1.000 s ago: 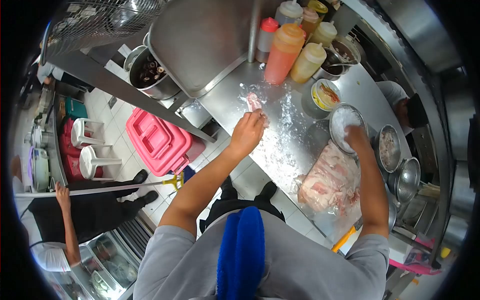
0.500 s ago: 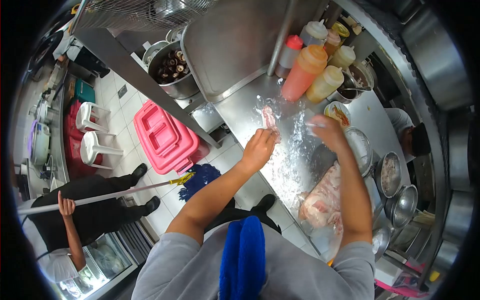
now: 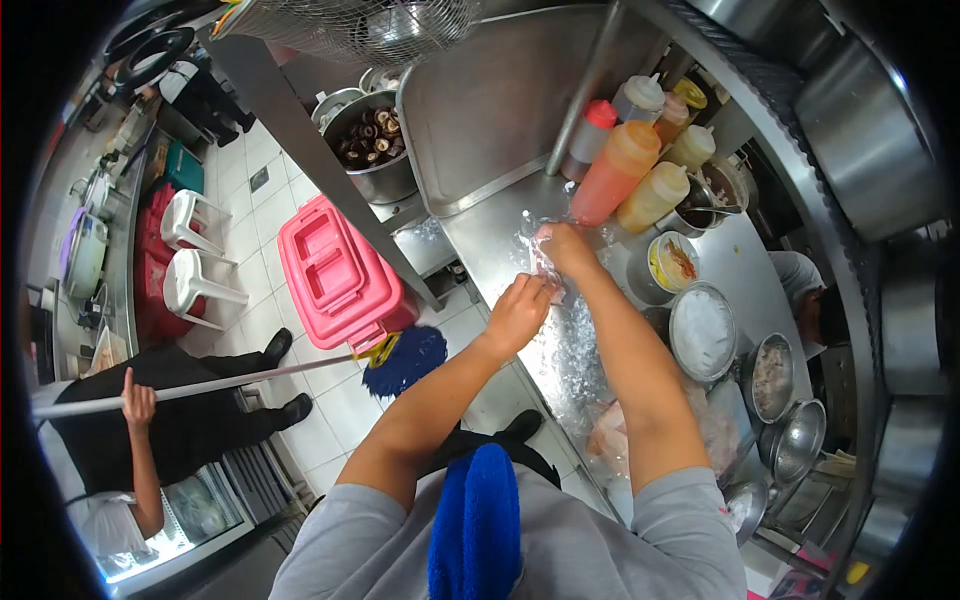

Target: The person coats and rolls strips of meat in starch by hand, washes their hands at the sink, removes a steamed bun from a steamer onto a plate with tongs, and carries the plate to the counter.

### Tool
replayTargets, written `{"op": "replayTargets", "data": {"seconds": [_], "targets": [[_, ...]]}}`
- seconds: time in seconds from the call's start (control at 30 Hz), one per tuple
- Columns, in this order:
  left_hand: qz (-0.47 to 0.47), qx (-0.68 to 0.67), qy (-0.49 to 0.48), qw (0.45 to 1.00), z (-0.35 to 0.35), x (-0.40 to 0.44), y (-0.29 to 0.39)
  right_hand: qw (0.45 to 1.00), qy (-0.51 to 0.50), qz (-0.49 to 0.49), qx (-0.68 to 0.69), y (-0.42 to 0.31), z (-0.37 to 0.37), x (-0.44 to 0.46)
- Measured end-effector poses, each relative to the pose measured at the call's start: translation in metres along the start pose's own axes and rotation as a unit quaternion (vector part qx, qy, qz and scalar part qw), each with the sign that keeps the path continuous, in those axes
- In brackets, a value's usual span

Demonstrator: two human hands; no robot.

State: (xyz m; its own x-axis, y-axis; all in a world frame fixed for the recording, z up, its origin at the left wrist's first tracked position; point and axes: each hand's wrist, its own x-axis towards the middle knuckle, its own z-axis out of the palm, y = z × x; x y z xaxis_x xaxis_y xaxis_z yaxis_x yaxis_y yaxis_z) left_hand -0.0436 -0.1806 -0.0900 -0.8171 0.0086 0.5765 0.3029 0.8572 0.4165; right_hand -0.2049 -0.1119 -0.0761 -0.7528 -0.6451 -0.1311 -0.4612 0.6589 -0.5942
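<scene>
Far left of the orange bottle (image 3: pixel 615 178), a co-worker's hand (image 3: pixel 139 404) around the pole of a mop (image 3: pixel 408 362), then a lidded pink bin (image 3: pixel 325 268). Closer on the bottle's left, a pot (image 3: pixel 388 186) of dark mushrooms. Just to the bottle's near left, pinches with the left hand (image 3: pixel 518 315) the near end of a pale meat strip (image 3: pixel 542 264) on the white-dusted surface (image 3: pixel 476 232), and covers its far end with the right hand (image 3: pixel 567 250); holds both hands close together, no telling the right one's grip. Well to the bottle's near side, bagged raw meat (image 3: pixel 611 440); to its near right, a bowl (image 3: pixel 732 345) of white powder.
</scene>
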Motion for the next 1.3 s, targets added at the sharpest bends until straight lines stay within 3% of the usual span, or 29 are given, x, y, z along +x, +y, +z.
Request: {"op": "replayTargets", "data": {"seconds": [0.07, 0.2, 0.23, 0.27, 0.3, 0.37, 0.4, 0.47, 0.53, 0.57, 0.6, 0.77, 0.97, 1.03, 1.17, 1.3], "targets": [[-0.006, 0.008, 0.0, 1.0, 0.001, 0.0, 0.003, 1.0, 0.018, -0.019, -0.003, 0.013, -0.005, -0.002], [-0.008, 0.014, 0.005, 1.0, 0.004, -0.002, 0.004, 0.964, 0.136, -0.059, 0.223, -0.001, -0.109, -0.085], [-0.006, 0.011, 0.009, 1.0, 0.003, -0.002, 0.003, 0.933, 0.137, 0.001, 0.333, 0.02, -0.124, -0.103], [-0.007, 0.011, 0.01, 1.0, 0.003, -0.001, 0.002, 0.976, 0.176, -0.048, 0.12, 0.03, -0.15, -0.131], [-0.004, 0.007, 0.006, 1.0, 0.002, 0.0, 0.002, 0.975, 0.212, -0.017, 0.065, 0.055, -0.161, -0.152], [-0.002, 0.001, -0.002, 1.0, 0.004, -0.003, -0.001, 0.962, 0.11, 0.133, -0.209, 0.109, -0.158, -0.183], [0.004, -0.008, -0.007, 1.0, 0.004, -0.004, -0.004, 0.962, 0.111, 0.141, -0.204, 0.108, -0.142, -0.201], [0.014, -0.024, -0.008, 1.0, 0.003, 0.005, -0.011, 0.948, 0.145, 0.041, -0.279, 0.091, -0.117, -0.22], [0.03, -0.021, -0.017, 0.999, -0.001, 0.007, -0.01, 0.968, 0.19, -0.082, -0.141, 0.043, -0.082, -0.215], [0.035, -0.024, -0.014, 0.999, -0.001, 0.01, -0.012, 0.981, 0.152, -0.094, -0.072, 0.03, -0.066, -0.205], [0.04, -0.026, -0.016, 0.999, 0.0, 0.011, -0.013, 0.974, 0.159, -0.138, -0.087, 0.012, -0.056, -0.194], [0.035, -0.047, -0.044, 0.997, 0.003, 0.014, -0.022, 0.97, 0.151, -0.171, -0.079, -0.011, -0.007, -0.145], [-0.047, -0.124, -0.112, 0.985, -0.001, 0.022, -0.032, 0.965, 0.173, -0.185, -0.064, 0.002, 0.016, -0.123], [-0.07, -0.151, -0.187, 0.968, 0.0, 0.028, -0.039, 0.962, 0.178, -0.195, -0.067, 0.005, 0.017, -0.116], [-0.098, -0.178, -0.197, 0.959, 0.0, 0.026, -0.043, 0.961, 0.161, -0.218, -0.052, 0.01, 0.014, -0.105], [-0.123, -0.177, -0.146, 0.965, -0.026, 0.028, -0.026, 0.958, 0.162, -0.233, -0.039, 0.014, 0.013, -0.099]]}}
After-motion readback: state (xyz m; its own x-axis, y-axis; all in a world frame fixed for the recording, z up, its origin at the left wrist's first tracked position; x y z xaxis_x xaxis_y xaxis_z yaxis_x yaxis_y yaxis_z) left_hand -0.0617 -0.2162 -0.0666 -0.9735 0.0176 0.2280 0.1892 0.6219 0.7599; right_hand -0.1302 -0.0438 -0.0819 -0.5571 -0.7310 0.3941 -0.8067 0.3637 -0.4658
